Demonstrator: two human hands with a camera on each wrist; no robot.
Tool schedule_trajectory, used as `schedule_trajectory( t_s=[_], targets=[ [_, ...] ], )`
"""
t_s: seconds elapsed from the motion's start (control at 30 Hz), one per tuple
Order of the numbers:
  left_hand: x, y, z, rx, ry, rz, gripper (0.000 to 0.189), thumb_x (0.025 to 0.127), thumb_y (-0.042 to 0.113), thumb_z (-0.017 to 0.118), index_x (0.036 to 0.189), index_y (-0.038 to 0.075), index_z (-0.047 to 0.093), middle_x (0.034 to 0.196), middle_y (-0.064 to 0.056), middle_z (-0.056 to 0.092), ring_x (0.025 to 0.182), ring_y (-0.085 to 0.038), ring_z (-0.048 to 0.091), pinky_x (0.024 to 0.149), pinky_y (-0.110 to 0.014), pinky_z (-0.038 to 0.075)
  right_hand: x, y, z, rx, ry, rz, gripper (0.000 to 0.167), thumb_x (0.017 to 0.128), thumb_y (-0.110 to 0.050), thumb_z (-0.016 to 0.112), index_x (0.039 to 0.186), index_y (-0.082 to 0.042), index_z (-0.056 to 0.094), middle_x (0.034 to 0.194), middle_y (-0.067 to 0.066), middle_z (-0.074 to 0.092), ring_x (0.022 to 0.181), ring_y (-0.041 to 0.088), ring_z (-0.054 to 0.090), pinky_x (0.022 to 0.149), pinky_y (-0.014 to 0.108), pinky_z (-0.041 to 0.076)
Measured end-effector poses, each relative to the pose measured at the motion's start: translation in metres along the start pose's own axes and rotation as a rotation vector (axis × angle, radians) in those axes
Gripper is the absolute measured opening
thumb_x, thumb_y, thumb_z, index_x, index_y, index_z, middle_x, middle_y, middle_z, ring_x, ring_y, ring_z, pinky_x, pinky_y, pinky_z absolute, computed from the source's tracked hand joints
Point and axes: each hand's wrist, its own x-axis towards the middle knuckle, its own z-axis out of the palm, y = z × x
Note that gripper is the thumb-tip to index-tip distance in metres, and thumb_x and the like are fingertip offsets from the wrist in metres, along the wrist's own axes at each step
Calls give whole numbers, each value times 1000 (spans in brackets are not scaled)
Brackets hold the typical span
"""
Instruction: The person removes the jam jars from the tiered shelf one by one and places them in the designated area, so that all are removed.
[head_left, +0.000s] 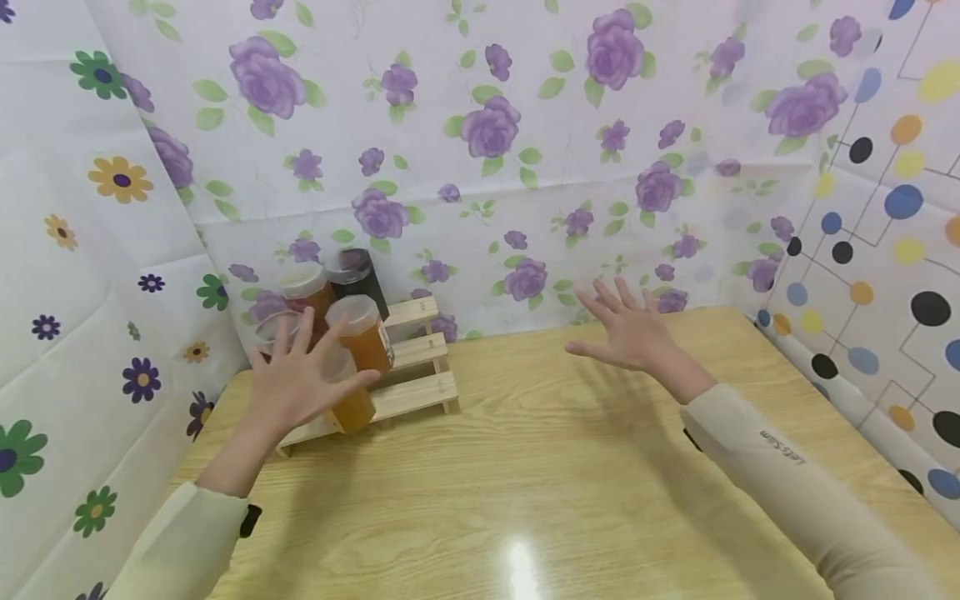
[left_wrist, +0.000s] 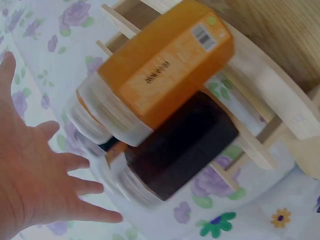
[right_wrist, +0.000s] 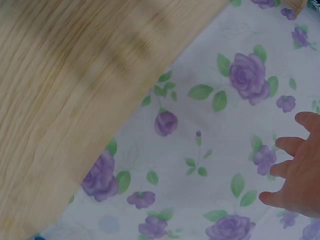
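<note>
My left hand (head_left: 296,379) is raised with fingers spread, in front of the jars on the left side; it holds nothing. Behind it, a tiered wooden rack (head_left: 416,392) carries several clear-lidded jars. An orange jar (head_left: 363,337) stands on a middle step, and another orange-yellow jar (head_left: 354,410) in front is partly hidden by the hand. A dark jar (head_left: 367,279) is at the back. In the left wrist view, the orange jar (left_wrist: 167,65) shows a barcode label beside a dark jar (left_wrist: 182,145). My right hand (head_left: 630,333), fingers spread, hovers above the table's far right part, holding nothing.
The wooden table (head_left: 487,483) reaches back to a purple-flowered cloth wall (head_left: 480,183). A cloth with coloured flowers (head_left: 75,333) bounds the left side, and a dotted cloth (head_left: 885,250) the right.
</note>
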Motion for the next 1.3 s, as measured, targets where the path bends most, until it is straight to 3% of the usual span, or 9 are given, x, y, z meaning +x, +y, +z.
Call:
schedule_trajectory(
  t_s=[0.17,0.33,0.47,0.63,0.77,0.93,1.03,1.1,1.3],
  targets=[
    [-9,-19,6,9,186,16,95,79,76,56,156,30,24,159,-25,19,143,-56,15,101,-84,10,7,-15,3,75,38,-31,92,87,-68,53,158,-20,19,164,14,11,151,43,1,115,71,-2],
    [-21,-43,12,7,288,-3,96,78,71,62,155,26,27,158,-27,21,142,-56,19,101,-83,15,16,-30,12,151,87,-50,92,87,-65,57,157,-18,21,163,16,18,150,44,5,114,72,5],
    [-28,-65,19,-99,264,-51,101,82,67,62,158,21,15,159,-31,12,142,-58,14,102,-81,15,26,-43,19,238,122,-52,90,87,-61,61,157,-18,23,161,17,23,150,45,8,114,72,8],
    [-36,-91,31,-409,223,-134,100,89,50,64,159,15,2,161,-28,6,144,-56,10,106,-78,13,46,-66,29,391,150,-59,87,89,-56,62,155,-13,26,161,15,25,149,42,16,118,65,15],
    [-39,-105,51,-661,191,-251,99,91,44,64,158,18,-3,162,-24,5,145,-54,10,108,-77,13,65,-84,32,562,153,-48,84,91,-51,61,154,-9,27,159,14,29,148,36,25,119,57,23],
    [-43,-119,80,-795,97,-382,100,92,45,63,158,21,-9,162,-25,2,144,-54,9,108,-74,20,93,-116,26,824,140,-13,80,93,-49,60,155,-12,25,158,13,31,147,35,27,118,56,27],
    [-41,-122,92,-845,25,-428,103,92,43,64,157,19,-12,162,-25,-3,145,-53,8,111,-70,21,109,-138,18,914,151,-5,79,93,-48,60,154,-13,26,157,13,33,147,34,28,118,55,28],
    [-39,-121,100,-892,13,-434,104,92,39,66,157,17,-12,163,-22,-6,146,-52,7,113,-68,21,120,-152,14,937,153,-11,79,93,-48,61,154,-13,27,156,14,34,146,34,30,118,54,29],
    [-30,-110,119,-1009,52,-437,110,89,26,72,157,18,-14,163,-19,-7,149,-45,3,118,-62,18,149,-195,3,923,137,-53,78,91,-46,64,153,-12,31,154,13,38,142,32,37,116,45,34]
  ],
)
